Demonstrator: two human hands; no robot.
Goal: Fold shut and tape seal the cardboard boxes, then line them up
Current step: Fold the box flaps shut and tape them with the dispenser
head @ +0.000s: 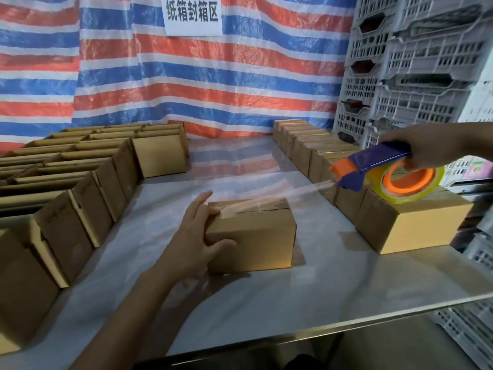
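Observation:
A small cardboard box (256,241) with its flaps folded shut stands in the middle of the table. My left hand (194,236) presses on its left end, thumb on the front face, fingers over the tape's start. A strip of clear tape (293,192) stretches from the box top up to the right. It runs to a blue and orange tape dispenser (384,172), held in my right hand (426,148) above the row of boxes at the right.
Several open boxes (80,177) stand in rows at the left. A line of sealed boxes (320,153) runs along the right, the nearest one (410,222) close to the table edge (373,319). Grey plastic crates (413,62) are stacked at the back right.

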